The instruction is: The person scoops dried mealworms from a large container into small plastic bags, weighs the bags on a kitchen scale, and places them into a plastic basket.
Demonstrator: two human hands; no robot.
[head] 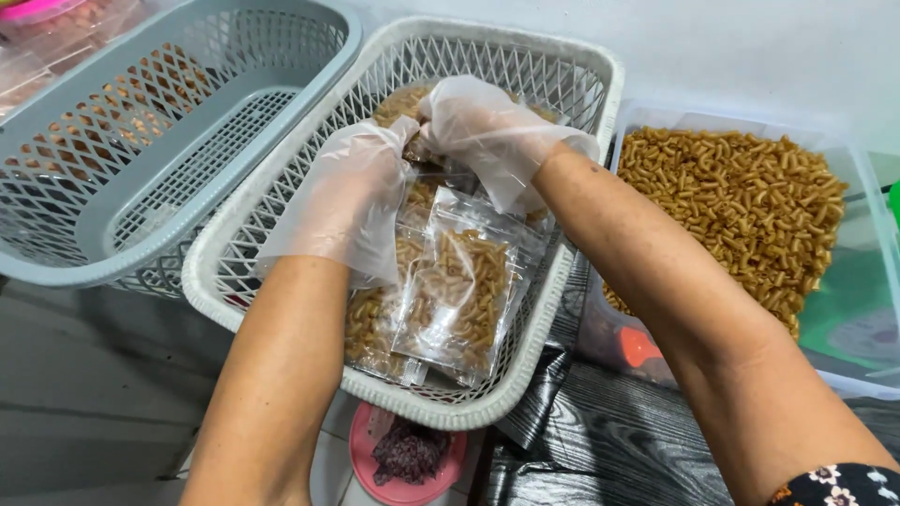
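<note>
While both gloved hands meet at centre frame, the left hand (352, 192) and right hand (487, 131) curl together, pinching a clear snack pouch (420, 150) over the white basket (225, 253); more filled pouches (455, 300) lie below, and loose snacks fill the tub (844, 309) at right.

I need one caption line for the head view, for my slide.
Gloved left hand and right hand handle snack packets inside a white basket.

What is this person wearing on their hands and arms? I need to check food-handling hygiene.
Both the left hand and right hand wear loose, see-through plastic gloves that end at the wrists. The forearms are bare. A dark sleeve with small flowers shows on the right arm.
</note>
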